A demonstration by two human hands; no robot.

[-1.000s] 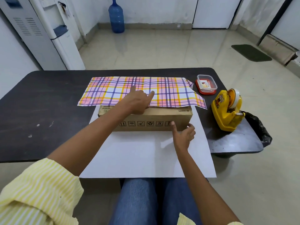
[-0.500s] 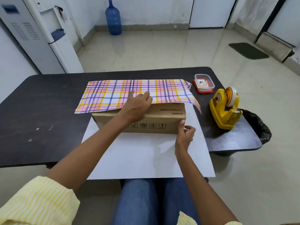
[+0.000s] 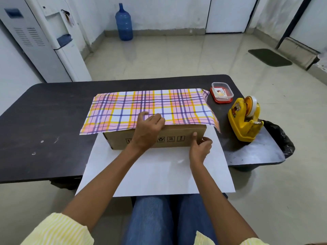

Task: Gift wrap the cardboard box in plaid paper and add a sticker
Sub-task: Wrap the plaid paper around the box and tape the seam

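Head view: left hand [image 3: 149, 129] fingers curl over the plaid paper [image 3: 123, 110] edge atop the cardboard box [image 3: 178, 131], while right hand [image 3: 200, 147] fingers grip its near-right corner.

Floor [image 3: 168, 57]: glossy beige tiles, soft light reflections.
Walls [image 3: 159, 11]: white, scuffed near base, grey skirting.
Dark table [image 3: 44, 121]: rounded corners, worn pale patch at right end.
White water dispenser [image 3: 60, 41]: against left wall; grey vented cabinet [image 3: 28, 41] just beside it.
Blue water jug [image 3: 124, 23]: upright on floor at far wall.
White door [image 3: 228, 13]: far wall, right.
Dark green mat [image 3: 269, 57]: on floor near right wall.
Black bin bag [image 3: 281, 138]: beside table's right end.
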